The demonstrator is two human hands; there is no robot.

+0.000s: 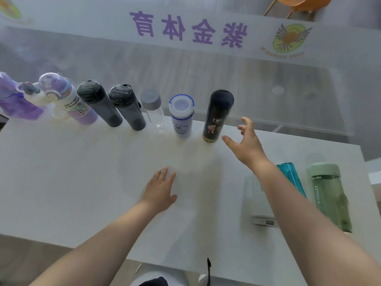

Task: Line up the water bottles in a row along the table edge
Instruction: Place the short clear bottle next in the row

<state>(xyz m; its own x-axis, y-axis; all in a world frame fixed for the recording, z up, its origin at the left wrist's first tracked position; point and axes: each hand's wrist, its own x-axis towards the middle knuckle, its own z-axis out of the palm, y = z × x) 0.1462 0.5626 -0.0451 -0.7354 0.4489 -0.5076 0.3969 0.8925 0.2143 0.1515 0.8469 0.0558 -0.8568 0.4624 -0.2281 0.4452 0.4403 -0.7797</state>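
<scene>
Seven bottles stand upright in a row along the far edge of our white table (82, 182). From the left we see a purple bottle (16, 102), a white-and-lilac one (72, 100) with a printed slogan, two smoky grey bottles (99, 103) (126, 107), a clear bottle (153, 110) with a grey cap, a white bottle (181, 116) with a blue-rimmed lid, and a black flask (217, 115) at the right end. They sit just beside one another, small gaps between them.

Our right hand (247, 144) hovers just right of the black flask, fingers spread and loosely bent, holding nothing and not touching the flask. Our left hand (161, 189) lies palm down on the table nearer to us, fingers straight and together, gripping nothing.

Two more bottles stand apart from the row at the right side of the table, near us: a teal bottle (290, 176), partly hidden behind our right forearm, and a green bottle (329, 195) beside it. A small white device (262, 220) lies on the table left of them. Behind the table runs a glass panel with purple lettering (187, 27).
</scene>
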